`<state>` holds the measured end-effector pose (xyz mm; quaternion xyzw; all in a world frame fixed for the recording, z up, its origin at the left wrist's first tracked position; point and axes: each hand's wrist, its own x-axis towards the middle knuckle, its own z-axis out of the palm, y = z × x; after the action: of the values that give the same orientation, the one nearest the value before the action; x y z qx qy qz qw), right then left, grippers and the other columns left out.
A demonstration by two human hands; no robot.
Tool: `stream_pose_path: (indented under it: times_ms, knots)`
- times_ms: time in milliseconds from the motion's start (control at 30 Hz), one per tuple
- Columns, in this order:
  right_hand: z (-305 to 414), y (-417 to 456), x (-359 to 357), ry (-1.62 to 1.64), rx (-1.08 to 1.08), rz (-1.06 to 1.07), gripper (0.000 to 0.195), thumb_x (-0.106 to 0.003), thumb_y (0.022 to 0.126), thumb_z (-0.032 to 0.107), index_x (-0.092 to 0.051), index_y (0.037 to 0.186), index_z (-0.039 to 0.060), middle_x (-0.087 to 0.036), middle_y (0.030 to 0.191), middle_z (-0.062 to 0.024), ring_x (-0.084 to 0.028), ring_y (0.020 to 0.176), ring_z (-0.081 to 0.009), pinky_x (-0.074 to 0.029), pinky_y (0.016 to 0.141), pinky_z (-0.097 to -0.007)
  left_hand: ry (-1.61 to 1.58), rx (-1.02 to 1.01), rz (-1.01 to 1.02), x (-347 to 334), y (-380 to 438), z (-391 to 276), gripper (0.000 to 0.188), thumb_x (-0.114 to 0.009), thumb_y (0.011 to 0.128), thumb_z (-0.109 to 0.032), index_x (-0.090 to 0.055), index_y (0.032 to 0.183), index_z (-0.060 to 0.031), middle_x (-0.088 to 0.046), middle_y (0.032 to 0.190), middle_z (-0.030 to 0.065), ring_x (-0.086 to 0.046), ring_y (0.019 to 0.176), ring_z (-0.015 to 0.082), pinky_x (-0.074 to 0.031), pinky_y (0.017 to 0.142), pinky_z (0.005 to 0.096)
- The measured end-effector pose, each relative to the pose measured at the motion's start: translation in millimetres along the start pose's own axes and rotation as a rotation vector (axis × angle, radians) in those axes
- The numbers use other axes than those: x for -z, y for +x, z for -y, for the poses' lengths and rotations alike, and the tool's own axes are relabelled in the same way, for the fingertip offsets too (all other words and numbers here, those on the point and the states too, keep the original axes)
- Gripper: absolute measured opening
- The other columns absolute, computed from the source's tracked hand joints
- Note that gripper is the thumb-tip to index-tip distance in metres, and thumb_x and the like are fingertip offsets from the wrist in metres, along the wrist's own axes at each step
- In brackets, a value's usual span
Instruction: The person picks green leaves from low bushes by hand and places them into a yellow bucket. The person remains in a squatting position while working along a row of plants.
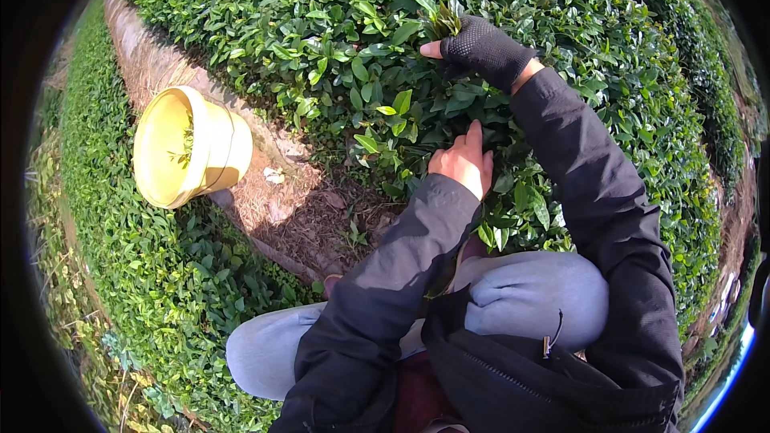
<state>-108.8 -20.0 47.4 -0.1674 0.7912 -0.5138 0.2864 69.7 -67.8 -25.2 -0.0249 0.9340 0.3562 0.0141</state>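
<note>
My right hand (pixel 490 51), in a black fingerless glove with a dotted grip, is closed around a small bunch of leafy shoots (pixel 445 21). It is over the top of a dense hedge of what look like tea bushes (pixel 337 24). Lower and nearer my knees, my bare left hand (pixel 462 159) reaches into the shaded foliage. Its index finger and thumb are spread, and I see nothing between them; the other fingers are partly hidden. Bright young leaves (pixel 394 109) stand just left of that hand.
A yellow bucket (pixel 231 147) with a few leafy sprigs (pixel 186 143) inside is to the left, by a dirt path (pixel 283 192) strewn with dry litter. Another hedge row (pixel 174 276) borders the path's left side. My bent knees (pixel 535 288) are close below the hedge.
</note>
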Motion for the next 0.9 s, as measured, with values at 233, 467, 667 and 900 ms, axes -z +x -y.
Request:
stream_pose_path:
  times_ms: [233,467,667,900]
  knots:
    - [-22.8,37.3,-18.4,-0.920,0.244,0.063,0.028,-0.067,0.078,0.026,-0.062,0.090,0.0005,-0.064,0.081,-0.0229,-0.063,0.080,-0.0398,-0.051,0.072,-0.0444,0.021,-0.007,0.014,-2.2,1.1,1.2,0.055,-0.060,0.083,-0.025,-0.043,0.132,-0.0059,-0.064,0.097,0.0190,-0.064,0.081,0.0369,-0.051,0.073,0.0453]
    - [-30.2,21.2,-36.7,-0.881,0.165,0.028,0.020,-0.060,0.076,0.018,-0.068,0.084,0.0016,-0.067,0.084,-0.0207,-0.064,0.080,-0.0390,-0.052,0.074,-0.0431,-0.017,-0.003,0.036,3.0,-0.2,3.0,0.050,-0.059,0.085,-0.026,-0.045,0.128,-0.0056,-0.064,0.097,0.0192,-0.064,0.081,0.0384,-0.051,0.073,0.0467]
    - [-37.8,3.7,-21.4,-0.150,-0.178,0.077,0.033,-0.070,0.081,0.033,-0.067,0.081,-0.0005,-0.065,0.066,-0.0099,-0.062,0.059,-0.0189,-0.050,0.059,-0.0338,-0.011,0.004,0.075,8.3,-2.5,5.5,0.046,-0.058,0.086,-0.025,-0.048,0.125,-0.0038,-0.063,0.098,0.0210,-0.063,0.081,0.0402,-0.051,0.073,0.0476]
    - [-30.2,13.6,-14.9,-0.190,-0.262,0.047,0.031,-0.069,0.084,0.031,-0.065,0.092,0.0008,-0.064,0.069,-0.0070,-0.060,0.055,-0.0154,-0.049,0.055,-0.0308,-0.055,-0.003,0.060,9.4,0.2,1.2,0.046,-0.057,0.086,-0.025,-0.047,0.126,-0.0036,-0.063,0.101,0.0220,-0.063,0.084,0.0406,-0.051,0.075,0.0474]
